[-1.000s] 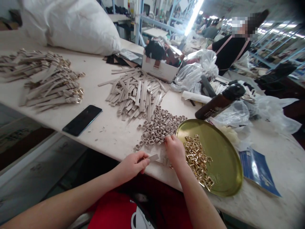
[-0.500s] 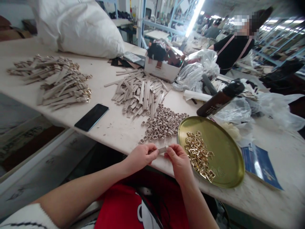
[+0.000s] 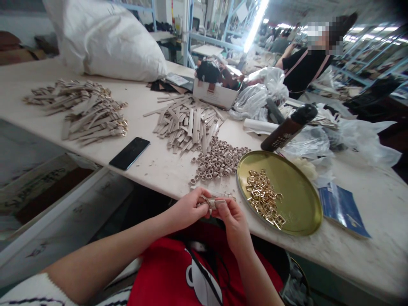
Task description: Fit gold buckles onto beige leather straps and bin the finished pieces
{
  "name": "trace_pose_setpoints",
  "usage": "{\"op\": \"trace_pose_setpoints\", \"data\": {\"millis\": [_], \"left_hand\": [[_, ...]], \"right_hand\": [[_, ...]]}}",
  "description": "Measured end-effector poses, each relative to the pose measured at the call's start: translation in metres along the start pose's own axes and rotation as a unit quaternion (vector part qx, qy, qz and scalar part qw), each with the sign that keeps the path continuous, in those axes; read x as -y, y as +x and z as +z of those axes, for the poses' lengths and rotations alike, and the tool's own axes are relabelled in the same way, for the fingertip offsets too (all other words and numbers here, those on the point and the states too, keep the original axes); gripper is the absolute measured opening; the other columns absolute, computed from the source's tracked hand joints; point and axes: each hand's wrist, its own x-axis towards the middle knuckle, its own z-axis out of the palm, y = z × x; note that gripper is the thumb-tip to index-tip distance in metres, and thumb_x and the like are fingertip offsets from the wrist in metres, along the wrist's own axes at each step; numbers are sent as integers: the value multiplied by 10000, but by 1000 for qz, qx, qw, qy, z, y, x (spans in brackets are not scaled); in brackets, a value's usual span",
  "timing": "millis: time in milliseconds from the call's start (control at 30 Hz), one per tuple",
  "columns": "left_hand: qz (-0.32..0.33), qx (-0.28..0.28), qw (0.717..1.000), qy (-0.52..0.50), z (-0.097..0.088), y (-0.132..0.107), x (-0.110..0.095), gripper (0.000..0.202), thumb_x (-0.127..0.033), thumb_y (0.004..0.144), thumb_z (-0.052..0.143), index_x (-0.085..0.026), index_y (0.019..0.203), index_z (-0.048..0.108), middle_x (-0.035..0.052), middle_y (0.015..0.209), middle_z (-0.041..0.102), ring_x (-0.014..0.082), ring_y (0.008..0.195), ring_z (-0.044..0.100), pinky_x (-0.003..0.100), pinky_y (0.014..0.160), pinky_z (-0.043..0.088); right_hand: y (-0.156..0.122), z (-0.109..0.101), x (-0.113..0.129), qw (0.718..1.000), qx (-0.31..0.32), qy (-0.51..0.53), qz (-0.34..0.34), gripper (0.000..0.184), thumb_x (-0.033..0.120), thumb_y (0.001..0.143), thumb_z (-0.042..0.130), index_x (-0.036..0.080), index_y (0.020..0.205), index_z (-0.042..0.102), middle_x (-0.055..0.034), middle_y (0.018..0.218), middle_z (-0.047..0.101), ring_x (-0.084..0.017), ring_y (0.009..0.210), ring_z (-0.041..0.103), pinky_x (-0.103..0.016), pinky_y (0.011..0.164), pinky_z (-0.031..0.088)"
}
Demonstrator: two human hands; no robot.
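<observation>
My left hand (image 3: 188, 209) and my right hand (image 3: 230, 216) meet at the table's near edge, both pinched on one small beige strap (image 3: 215, 202) with a bit of gold metal on it. Just beyond them lies a heap of small beige loops (image 3: 217, 161). To the right a round gold tray (image 3: 296, 208) holds a pile of gold buckles (image 3: 262, 197). Farther back is a pile of loose beige strips (image 3: 188, 123). At the far left lies a pile of straps with buckles fitted (image 3: 86, 112).
A black phone (image 3: 129, 153) lies near the table edge (image 3: 153, 180). A dark bottle (image 3: 288, 126), clear plastic bags (image 3: 321, 140), a white box (image 3: 215, 91), a big white sack (image 3: 108, 40) and a blue booklet (image 3: 342, 208) crowd the back and right. Another person (image 3: 306, 59) works beyond.
My right hand left the loop heap and joined my left hand on the strap. Both hands drew back toward my body, off the tabletop.
</observation>
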Motion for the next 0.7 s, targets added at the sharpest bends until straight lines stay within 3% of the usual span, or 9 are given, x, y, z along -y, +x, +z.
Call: {"op": "trace_pose_setpoints", "data": {"millis": [67, 200, 300, 467, 600, 700], "left_hand": [[-14, 12, 1000, -2, 0, -2, 2, 186, -259, 790, 451, -179, 949, 394, -42, 623, 549, 70, 484, 451, 161, 440, 347], [-32, 17, 999, 6, -1, -6, 4, 269, -356, 781, 487, -194, 968, 383, -44, 639, 553, 83, 485, 465, 168, 419, 352], [-37, -19, 995, 87, -4, -7, 3, 272, -372, 765, 512, -195, 951, 422, -40, 645, 562, 91, 511, 479, 175, 458, 342], [-44, -51, 969, 236, -7, -1, 5, 268, -434, 719, 562, -185, 804, 514, -22, 628, 560, 118, 569, 486, 194, 498, 311], [-70, 12, 983, 167, -9, 3, 9, 292, -451, 730, 550, -165, 787, 560, -15, 659, 554, 113, 594, 480, 189, 506, 323], [-102, 61, 992, 50, -11, 4, 7, 306, -433, 725, 565, -152, 846, 561, -35, 657, 525, 91, 570, 451, 177, 496, 343]], "right_hand": [[-4, 1, 1, 998, 6, 53, 12, 370, 520, 781, 511, 162, 796, 603, -12, 669, 599, -112, 599, 537, -244, 595, 446], [-5, 2, -1, 985, 26, 145, 95, 221, 384, 705, 661, 183, 743, 576, 31, 636, 555, -70, 545, 489, -185, 525, 412], [-5, 1, -7, 971, 51, 164, 165, 261, 386, 691, 674, 188, 841, 592, 32, 653, 548, -62, 534, 467, -179, 520, 411], [-5, -3, -14, 944, 102, 210, 235, 234, 359, 683, 689, 160, 769, 602, 25, 638, 518, -60, 533, 438, -174, 526, 400], [-3, -7, -16, 947, 90, 219, 216, 231, 325, 651, 718, 157, 744, 589, 10, 695, 545, -79, 619, 474, -184, 596, 411], [1, -8, -19, 978, 4, 149, 147, 275, 381, 666, 694, 166, 757, 549, 17, 690, 528, -91, 627, 468, -208, 608, 403]]}}
